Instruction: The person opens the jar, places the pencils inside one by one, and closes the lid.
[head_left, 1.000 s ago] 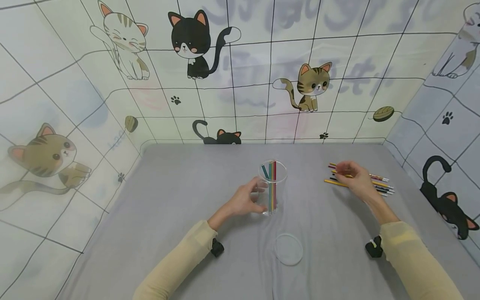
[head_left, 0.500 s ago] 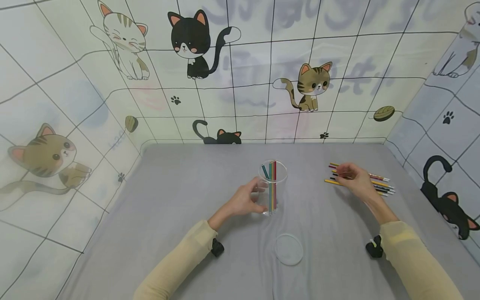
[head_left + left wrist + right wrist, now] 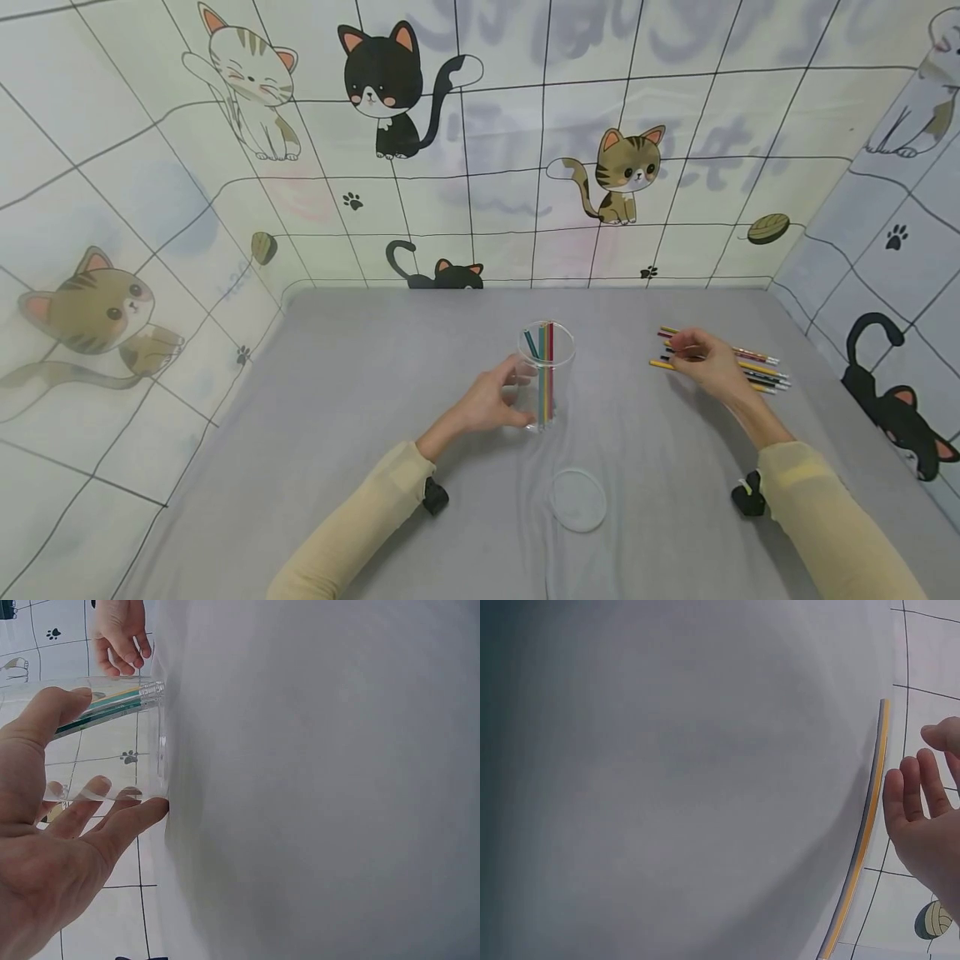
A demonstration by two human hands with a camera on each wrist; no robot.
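Cup secured; right hand at loose pencils, no pickup seen

Step in hand: judged to be loading pencils into the clear cup [image 3: 564, 375], at the point of selecting another. The cup stands upright on the grey tabletop [image 3: 375, 375], with several coloured pencils [image 3: 542, 379] already inside. The remaining loose pencils [image 3: 759, 367] lie in a spread bundle to the right of the cup, well apart from it. A round clear lid-like piece [image 3: 578, 500] lies on the near side of the cup, slightly to its right.

Next move: would appear to call for pinching a single pencil out of the bundle, raising it, turning it upright and bringing it left over the cup's rim, with the cup kept steady.

Left hand [image 3: 487, 400]: at the cup's left side, grasping it low, thumb on the near side and fingers bent around the wall.

Right hand [image 3: 708, 362]: over the loose pencils, right of the cup, forearm angled in from the near right. Fingers are loosely bent with the thumb apart; no pencil is seen in its grasp. An orange pencil [image 3: 867, 821] lies just beside the fingertips; contact cannot be confirmed.
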